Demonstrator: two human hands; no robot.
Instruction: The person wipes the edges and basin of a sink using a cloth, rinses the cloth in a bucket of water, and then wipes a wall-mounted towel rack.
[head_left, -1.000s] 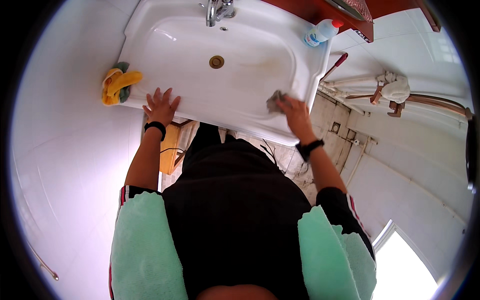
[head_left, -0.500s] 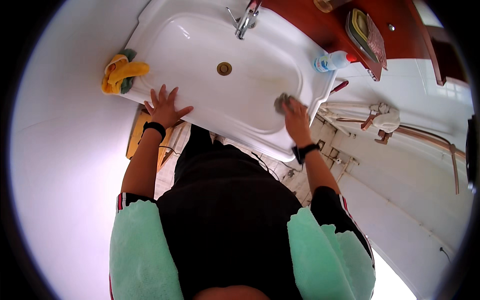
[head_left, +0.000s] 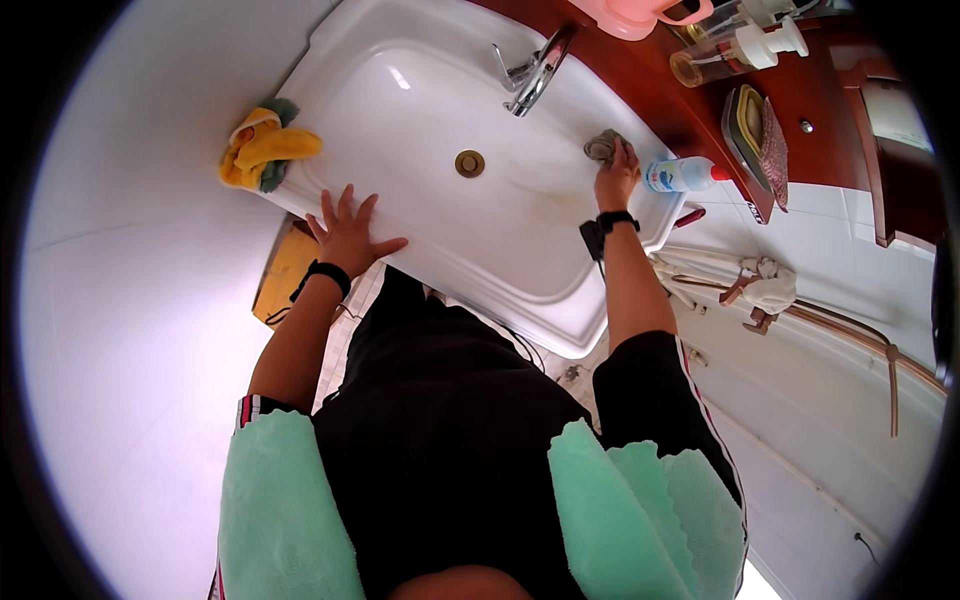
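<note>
White sink (head_left: 410,150) with 2 hands at it: the left hand (head_left: 348,240), fingers spread open, rests on the front rim; the right hand (head_left: 618,182) has its fingers closed on a crumpled grey cloth (head_left: 601,146) at the sink's back right, near a red-capped bottle (head_left: 680,175).

Head-worn fisheye, downward over sink (head_left: 440,195)

Has a white left wall (head_left: 120,310), brightly lit low down, and a pale right wall (head_left: 850,480) with brownish pipes (head_left: 893,400) near it. Includes a reddish-brown wooden bench (head_left: 832,150) with a round knob (head_left: 806,126) at upper right, a yellowish wooden furniture piece (head_left: 284,272) at left, and a pale floor (head_left: 333,348). Glows white at lower right.
</note>
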